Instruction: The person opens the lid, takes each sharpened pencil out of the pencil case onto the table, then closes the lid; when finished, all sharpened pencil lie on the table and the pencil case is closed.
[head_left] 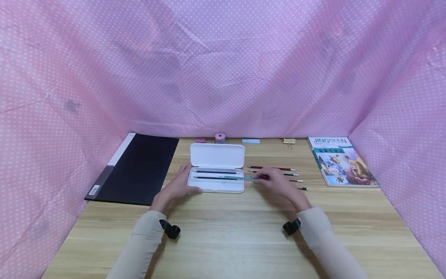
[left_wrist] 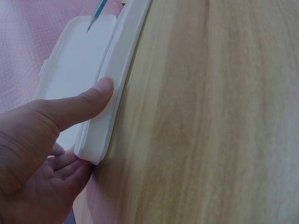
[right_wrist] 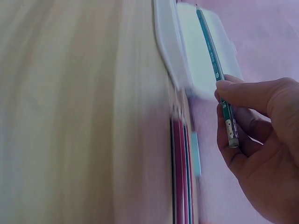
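A slim teal-green pencil with a silver ferrule and a grey eraser (right_wrist: 212, 51) is near the centre of the head frame, its sharpened tip pointing left over a shallow white plastic case (head_left: 219, 186). The right hand (head_left: 275, 181) pinches it between thumb and fingers toward the eraser end, leaving most of the barrel free. The left hand (head_left: 179, 184) grips the case's left end, its thumb on the near wall and its fingers bent around the end. Two dark pencils (head_left: 216, 172) lie inside, below the raised white lid (head_left: 217, 155); more thin pencils (head_left: 283, 169) lie on the wood-grain table (head_left: 223, 232), right of centre. The pencil should be light, stiff and rather slick, its tip the fragile part, so the rear barrel suits a pinch. The case looks light enough to slide; its rigid walls offer the best hold.
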`<state>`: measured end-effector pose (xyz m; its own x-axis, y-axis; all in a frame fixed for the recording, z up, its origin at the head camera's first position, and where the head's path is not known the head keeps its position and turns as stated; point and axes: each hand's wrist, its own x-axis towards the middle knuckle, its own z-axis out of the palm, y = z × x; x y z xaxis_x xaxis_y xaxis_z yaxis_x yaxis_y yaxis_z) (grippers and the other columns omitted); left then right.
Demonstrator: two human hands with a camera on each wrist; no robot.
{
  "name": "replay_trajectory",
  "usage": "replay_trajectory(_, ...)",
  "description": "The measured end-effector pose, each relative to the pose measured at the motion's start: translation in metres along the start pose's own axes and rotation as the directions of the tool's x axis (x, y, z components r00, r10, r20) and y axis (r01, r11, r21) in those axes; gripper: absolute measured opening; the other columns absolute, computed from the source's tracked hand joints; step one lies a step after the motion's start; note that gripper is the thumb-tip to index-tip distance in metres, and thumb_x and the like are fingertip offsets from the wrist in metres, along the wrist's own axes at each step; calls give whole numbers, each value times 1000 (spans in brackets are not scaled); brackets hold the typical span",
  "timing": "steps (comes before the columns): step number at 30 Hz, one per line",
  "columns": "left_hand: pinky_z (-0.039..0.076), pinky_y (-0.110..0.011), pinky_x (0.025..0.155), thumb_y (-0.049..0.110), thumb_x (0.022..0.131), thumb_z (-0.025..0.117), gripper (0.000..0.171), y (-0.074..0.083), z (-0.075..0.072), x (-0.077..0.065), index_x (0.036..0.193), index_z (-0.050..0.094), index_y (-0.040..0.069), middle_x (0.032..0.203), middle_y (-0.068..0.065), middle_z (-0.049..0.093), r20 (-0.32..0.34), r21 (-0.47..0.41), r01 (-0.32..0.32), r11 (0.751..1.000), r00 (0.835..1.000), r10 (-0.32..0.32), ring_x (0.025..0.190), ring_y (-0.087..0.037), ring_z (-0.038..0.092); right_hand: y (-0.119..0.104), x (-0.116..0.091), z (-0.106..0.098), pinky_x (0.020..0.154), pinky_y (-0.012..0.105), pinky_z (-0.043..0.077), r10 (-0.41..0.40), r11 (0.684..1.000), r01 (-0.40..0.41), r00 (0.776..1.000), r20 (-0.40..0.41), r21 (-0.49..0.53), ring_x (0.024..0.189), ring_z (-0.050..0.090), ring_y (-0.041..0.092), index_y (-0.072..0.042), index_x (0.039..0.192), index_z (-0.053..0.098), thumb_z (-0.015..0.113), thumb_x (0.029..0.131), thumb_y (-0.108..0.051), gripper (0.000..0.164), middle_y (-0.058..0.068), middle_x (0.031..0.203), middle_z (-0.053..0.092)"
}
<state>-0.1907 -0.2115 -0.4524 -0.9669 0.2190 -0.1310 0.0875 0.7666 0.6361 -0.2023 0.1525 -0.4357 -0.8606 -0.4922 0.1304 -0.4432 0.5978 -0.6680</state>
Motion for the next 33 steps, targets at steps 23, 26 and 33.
replay_trajectory(23, 24, -47, 106, 42, 66, 80, 116, -2, 0, 0, 149, 3, 22, 140, -10, 26, 2, 2, -6, 1000, 1000, 6, 125, -24, 29, 58, -91, -43, 80, 40, 46, 181, 978, -184, 983, -43, -99, 91, 57, 18, -21, 96, 70, 65, 84, -9, 17, -2, 97, 65)
replay_trajectory(26, 24, -47, 106, 43, 66, 80, 115, -2, 1, 0, 149, 3, 23, 140, -9, 26, 6, -2, 1, 1000, 1000, -1, 126, -24, 29, 60, -93, -42, 79, 38, 47, 173, 979, -177, 984, -45, -101, 89, 58, 16, -21, 95, 70, 66, 84, -8, 18, -3, 95, 65)
replay_trajectory(33, 24, -47, 106, 44, 66, 79, 114, -2, 1, 0, 149, 3, 23, 140, -9, 26, 4, -2, 10, 1000, 1000, -10, 127, -24, 29, 63, -95, -39, 79, 35, 47, 150, 981, -155, 987, -50, -114, 91, 57, 14, -23, 96, 70, 65, 84, -10, 18, -6, 96, 65)
